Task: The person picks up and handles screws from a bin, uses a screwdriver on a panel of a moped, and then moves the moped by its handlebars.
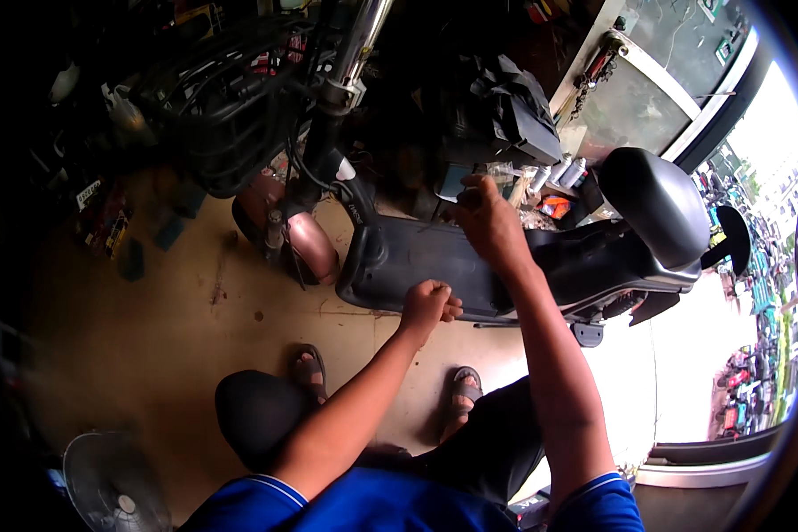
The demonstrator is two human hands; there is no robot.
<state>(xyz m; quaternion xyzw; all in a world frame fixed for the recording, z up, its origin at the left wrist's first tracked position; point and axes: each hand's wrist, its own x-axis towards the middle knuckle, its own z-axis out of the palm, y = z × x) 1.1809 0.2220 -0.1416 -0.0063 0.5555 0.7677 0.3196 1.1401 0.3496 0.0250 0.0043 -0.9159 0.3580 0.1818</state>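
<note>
A black scooter (434, 262) stands crosswise before me, its flat footboard under my hands. My left hand (428, 308) is closed above the footboard's near edge, fingers curled in; anything inside them is hidden. Farther off and to the right, my right hand (492, 223) is raised over the footboard's far side. Its fingers are bent together at a dark spot, and I cannot make out what they hold. To the right rises the scooter's padded black seat (652, 208). A pinkish front mudguard (312, 246) shows at the left, below the shiny steering tube (362, 44).
A black wire basket (226, 120) hangs at the front end. Spray cans (573, 172) and clutter lie behind the scooter, beside a dark box (532, 133). A fan (120, 488) stands at lower left. At right, a glass door (638, 97) borders the bright street with parked two-wheelers.
</note>
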